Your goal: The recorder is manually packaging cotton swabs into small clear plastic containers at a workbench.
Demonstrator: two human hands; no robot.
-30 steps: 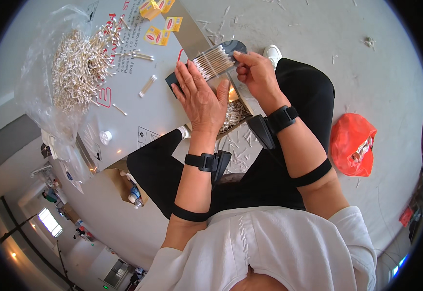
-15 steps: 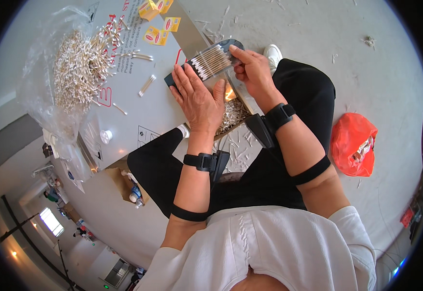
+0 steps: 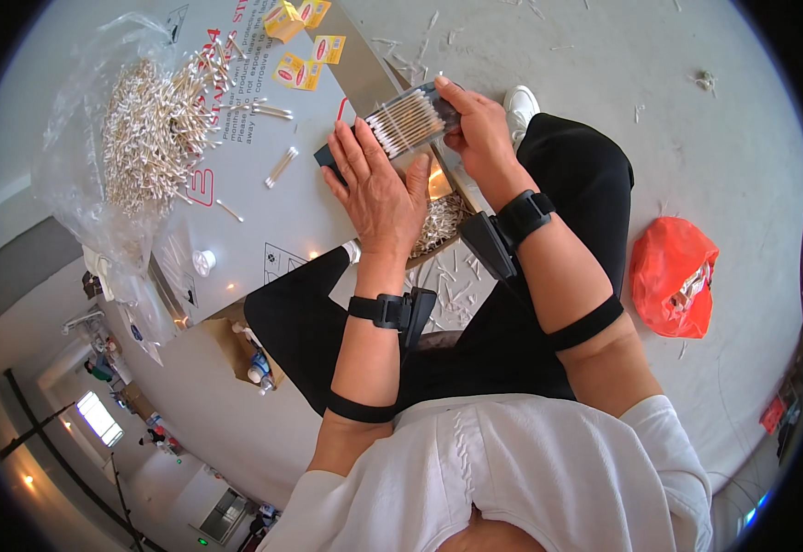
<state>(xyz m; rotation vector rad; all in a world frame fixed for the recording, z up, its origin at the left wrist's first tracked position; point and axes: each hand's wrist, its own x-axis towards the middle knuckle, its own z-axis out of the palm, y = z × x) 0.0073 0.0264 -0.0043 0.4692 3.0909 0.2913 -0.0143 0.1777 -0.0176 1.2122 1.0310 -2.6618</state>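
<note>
Head view: swab box (image 3: 408,121) has shifted slightly rightward.

I see a clear plastic box (image 3: 408,122) packed with cotton swabs, sticks lying parallel, white tips at both ends. It's tilted, held up just above the near edge of the grey surface (image 3: 272,212), well right of the loose swab pile (image 3: 148,129).

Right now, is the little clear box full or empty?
Full: the clear box between the left hand and right hand is packed with cotton swabs.
</note>
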